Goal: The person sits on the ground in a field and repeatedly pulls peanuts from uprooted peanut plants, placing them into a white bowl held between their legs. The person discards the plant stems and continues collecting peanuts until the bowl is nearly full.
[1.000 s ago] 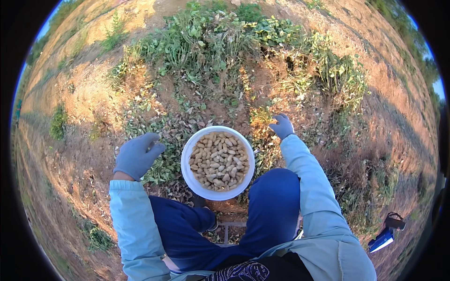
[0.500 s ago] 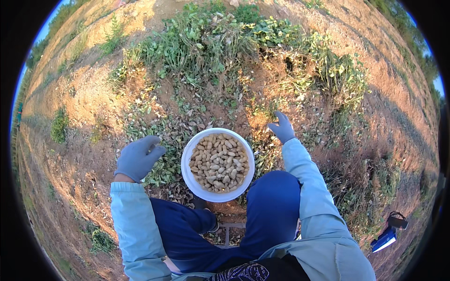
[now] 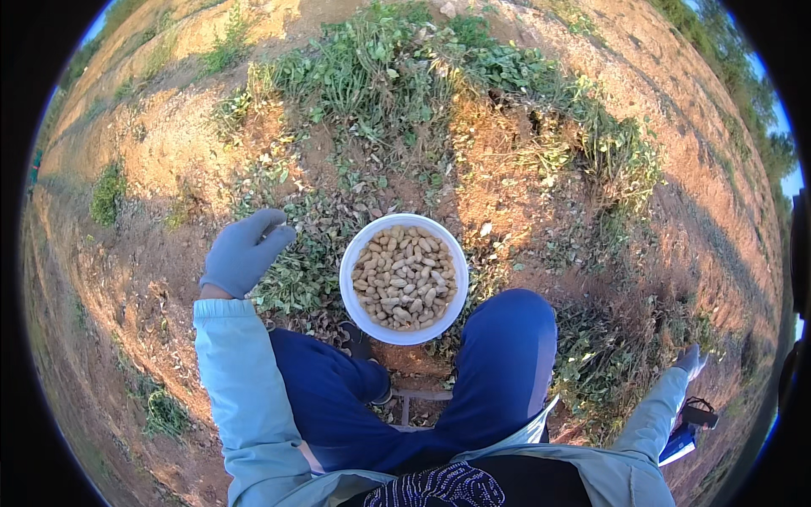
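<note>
My left hand (image 3: 252, 247), in a grey glove, is raised left of a white round bucket (image 3: 356, 313) of unshelled peanuts (image 3: 401, 275). Its thumb and fingers are curled toward each other around something pale, too small to make out. My gloved right hand (image 3: 691, 362) reaches far to the right, low among dried plant stems and leaves (image 3: 629, 342), with fingers extended; whether it touches them is unclear. The bucket stands in front of my knees on the ground, beside my shoe.
Uprooted leafy plants (image 3: 372, 72) lie in an arc beyond the bucket, on reddish soil (image 3: 144, 211) with scattered leaves. A dark strapped object on a blue and white item (image 3: 680, 444) is at the lower right. A low metal frame (image 3: 405, 397) shows between my legs.
My right hand has swung from beside the bucket out to the far lower right. My left hand has risen slightly. The view has shifted a little, so the bucket appears farther right and higher.
</note>
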The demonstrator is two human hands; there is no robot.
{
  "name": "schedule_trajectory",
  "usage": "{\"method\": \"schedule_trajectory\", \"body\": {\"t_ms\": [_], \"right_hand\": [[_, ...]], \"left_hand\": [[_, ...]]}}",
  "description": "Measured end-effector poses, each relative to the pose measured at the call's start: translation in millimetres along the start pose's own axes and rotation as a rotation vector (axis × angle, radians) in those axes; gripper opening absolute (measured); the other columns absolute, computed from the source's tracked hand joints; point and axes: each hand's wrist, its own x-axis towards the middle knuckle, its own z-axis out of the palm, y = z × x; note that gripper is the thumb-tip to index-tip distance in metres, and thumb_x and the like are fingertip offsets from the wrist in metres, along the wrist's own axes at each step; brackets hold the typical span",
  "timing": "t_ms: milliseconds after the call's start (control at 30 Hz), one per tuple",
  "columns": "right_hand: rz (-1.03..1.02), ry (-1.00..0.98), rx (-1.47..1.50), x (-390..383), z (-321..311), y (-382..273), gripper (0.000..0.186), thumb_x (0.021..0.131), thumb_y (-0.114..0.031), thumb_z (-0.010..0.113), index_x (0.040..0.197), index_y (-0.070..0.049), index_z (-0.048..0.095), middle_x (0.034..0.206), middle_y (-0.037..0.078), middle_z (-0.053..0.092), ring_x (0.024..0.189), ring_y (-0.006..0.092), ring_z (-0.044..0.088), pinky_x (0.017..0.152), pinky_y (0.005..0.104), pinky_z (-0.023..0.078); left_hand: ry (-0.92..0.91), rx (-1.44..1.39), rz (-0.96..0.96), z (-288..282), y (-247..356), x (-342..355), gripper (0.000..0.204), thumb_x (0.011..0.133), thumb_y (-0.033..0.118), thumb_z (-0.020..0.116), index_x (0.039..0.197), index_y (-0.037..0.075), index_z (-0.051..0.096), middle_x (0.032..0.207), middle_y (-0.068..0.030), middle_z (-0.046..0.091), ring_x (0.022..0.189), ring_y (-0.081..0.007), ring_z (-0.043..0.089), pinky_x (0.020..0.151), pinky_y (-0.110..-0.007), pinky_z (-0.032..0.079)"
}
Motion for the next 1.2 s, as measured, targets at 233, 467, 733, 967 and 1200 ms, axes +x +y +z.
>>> {"method": "schedule_trajectory", "body": {"t_ms": [233, 467, 733, 967, 1200], "right_hand": [[0.379, -0.492, 0.129, -101.5, 47.7, -39.3, 0.032, 0.091, -0.021, 0.056, 0.122, -0.011, 0.056, 0.108, 0.009, 0.062, 0.085, 0.0170, 0.062, 0.070, 0.0283, 0.053], [-0.342, -1.534, -0.174, -385.7, 163.8, -204.1, 0.022, 0.088, -0.005, 0.055, 0.108, 0.000, 0.060, 0.097, 0.004, 0.062, 0.082, 0.0134, 0.062, 0.073, 0.0248, 0.049], [-1.279, -2.042, -0.525, -476.2, 200.8, -170.7, 0.025, 0.077, -0.022, 0.067, 0.100, -0.013, 0.063, 0.084, 0.008, 0.062, 0.070, 0.0273, 0.062, 0.064, 0.0379, 0.050], [-1.244, -2.008, -0.677, -491.1, 211.0, -174.4, 0.026, 0.078, -0.027, 0.066, 0.101, -0.016, 0.063, 0.080, 0.007, 0.060, 0.070, 0.0280, 0.061, 0.062, 0.0393, 0.049], [-1.231, -2.033, -0.718, -499.2, 216.0, -178.8, 0.026, 0.079, -0.028, 0.065, 0.101, -0.016, 0.062, 0.081, 0.008, 0.060, 0.070, 0.0285, 0.062, 0.063, 0.0392, 0.049]], "left_hand": [[0.308, -0.464, -0.186, -11.1, -64.3, -15.7, 0.039, 0.085, 0.033, 0.063, 0.106, 0.001, 0.065, 0.092, -0.0077, 0.067, 0.084, -0.0155, 0.061, 0.076, -0.029, 0.048], [0.626, -0.749, -0.768, 107.5, -211.9, -61.1, 0.041, 0.077, 0.035, 0.070, 0.099, 0.000, 0.068, 0.087, -0.0077, 0.067, 0.072, -0.0125, 0.060, 0.063, -0.027, 0.049], [0.332, -1.399, -1.023, 172.2, -230.9, -63.3, 0.075, 0.086, 0.038, 0.064, 0.143, 0.010, 0.025, 0.147, -0.0130, 0.027, 0.090, -0.0325, 0.063, 0.083, -0.046, 0.047], [0.146, -1.108, -1.114, 192.5, -225.1, -36.0, 0.095, 0.080, 0.040, 0.069, 0.148, 0.011, 0.010, 0.143, -0.0136, 0.035, 0.080, -0.0305, 0.066, 0.071, -0.044, 0.053], [0.081, -1.119, -1.146, 201.7, -255.3, -25.8, 0.071, 0.076, 0.037, 0.074, 0.130, 0.001, 0.046, 0.085, -0.0102, 0.061, 0.057, -0.0268, 0.063, 0.054, -0.042, 0.056]]}}
